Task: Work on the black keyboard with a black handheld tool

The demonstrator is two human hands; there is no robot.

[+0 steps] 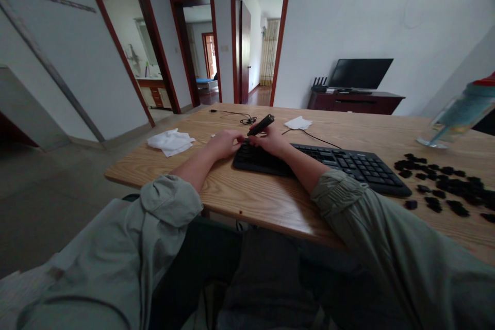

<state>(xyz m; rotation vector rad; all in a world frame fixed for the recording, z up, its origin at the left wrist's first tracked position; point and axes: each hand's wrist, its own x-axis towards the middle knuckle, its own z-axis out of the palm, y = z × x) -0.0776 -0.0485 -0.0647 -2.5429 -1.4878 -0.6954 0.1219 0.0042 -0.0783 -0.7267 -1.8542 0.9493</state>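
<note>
- Wood-grained table (247,198) in a pale-walled room; the wearer sits close against its near edge, green sleeves (166,203) pushed up, leaving wrists and hands uncovered.
- Black keyboard (348,167) lying flat near that edge, slightly angled, within easy reach of both hands.
- Right hand (274,140) over the keyboard's left part, closed around a dark, stubby tool (263,125). It is held slantwise, much like a thick pen, probably for fine control; its lower end is hidden among the fingers.
- Left hand (225,144) at the keyboard's left end, fingers bent towards the tool's lower end, perhaps to steady something. Whether they pinch anything, I cannot tell.
- Small black pieces (464,185), possibly keycaps, scattered to the keyboard's right, apparently set aside from the working end.
- Crumpled white tissue (170,141) left of the hands, near the table's side; a smaller white tissue (298,122) beyond the keyboard.
- Clear cup (460,113), tilted by the lens, at far right.
- Thin cable (248,120), partly bundled behind the hands, likely to keep it out of the way.
- Farther off, a dark cabinet (358,104) bearing a screen (361,74), and three red-framed doorways (261,46).
</note>
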